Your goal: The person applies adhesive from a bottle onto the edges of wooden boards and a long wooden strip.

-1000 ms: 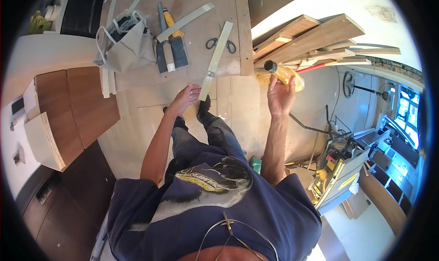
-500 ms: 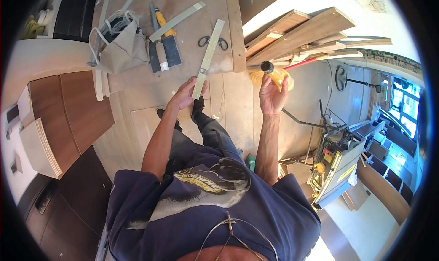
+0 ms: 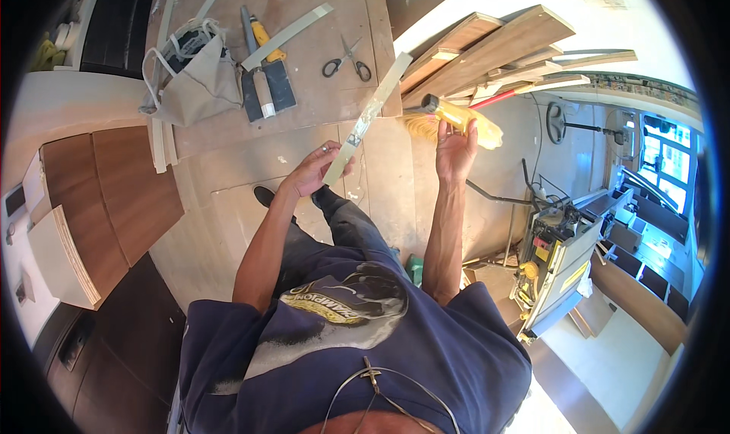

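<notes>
Flat pale strip (image 3: 367,118), yellow glue bottle (image 3: 465,120)

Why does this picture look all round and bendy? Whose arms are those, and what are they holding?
The camera sits on a person's head and looks down, so you see their own chest and arms. Its lens is very wide, which bends straight lines near the edge.

The left hand holds a long, thin, pale strip. The right hand holds a yellow bottle with a dark cap, lifted up.

Beyond the hands is a wooden worktop. On it lie a pair of scissors, a grey cloth bag, a yellow-handled tool and another pale strip. Wooden boards lean nearby. On the right stands a workshop machine on the floor.
</notes>
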Tool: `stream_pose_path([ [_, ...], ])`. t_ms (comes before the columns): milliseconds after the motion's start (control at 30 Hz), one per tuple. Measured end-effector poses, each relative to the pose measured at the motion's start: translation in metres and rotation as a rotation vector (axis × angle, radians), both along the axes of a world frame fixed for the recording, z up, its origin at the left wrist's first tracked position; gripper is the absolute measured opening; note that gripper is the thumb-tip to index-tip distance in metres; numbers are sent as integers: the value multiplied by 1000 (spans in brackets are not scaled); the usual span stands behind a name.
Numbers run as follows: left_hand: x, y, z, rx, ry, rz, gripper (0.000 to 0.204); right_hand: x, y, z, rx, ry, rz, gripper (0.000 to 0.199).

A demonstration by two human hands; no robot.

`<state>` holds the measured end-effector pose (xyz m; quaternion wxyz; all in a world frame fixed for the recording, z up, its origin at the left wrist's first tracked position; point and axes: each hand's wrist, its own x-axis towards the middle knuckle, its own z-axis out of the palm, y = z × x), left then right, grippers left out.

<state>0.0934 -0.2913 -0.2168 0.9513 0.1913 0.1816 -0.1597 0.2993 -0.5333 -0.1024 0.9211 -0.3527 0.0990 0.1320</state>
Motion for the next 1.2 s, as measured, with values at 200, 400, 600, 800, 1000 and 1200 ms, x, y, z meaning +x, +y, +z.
stream_pose_path([
  [200, -14, -21, -14, -67, 22, 0, 19, 34, 9, -25, -480, -151, 49, 33],
  [400, -20, -27, -11, -54, 27, -44, 20, 50, 18, -53, -565, -190, 116, 40],
  [600, -23, -29, -19, -91, -8, -29, 20, 50, 47, -46, -770, -383, 149, 38],
  [800, -24, -28, -24, -107, 14, -36, 21, 44, 59, -50, -1067, -661, 224, 30],
  [1000, -26, -29, -30, -74, 27, -39, 22, 40, 72, -38, -1375, -770, 335, 29],
  [1200, -24, -29, -33, -72, 39, -50, 24, 34, 72, -49, -1353, -967, 239, 23],
])
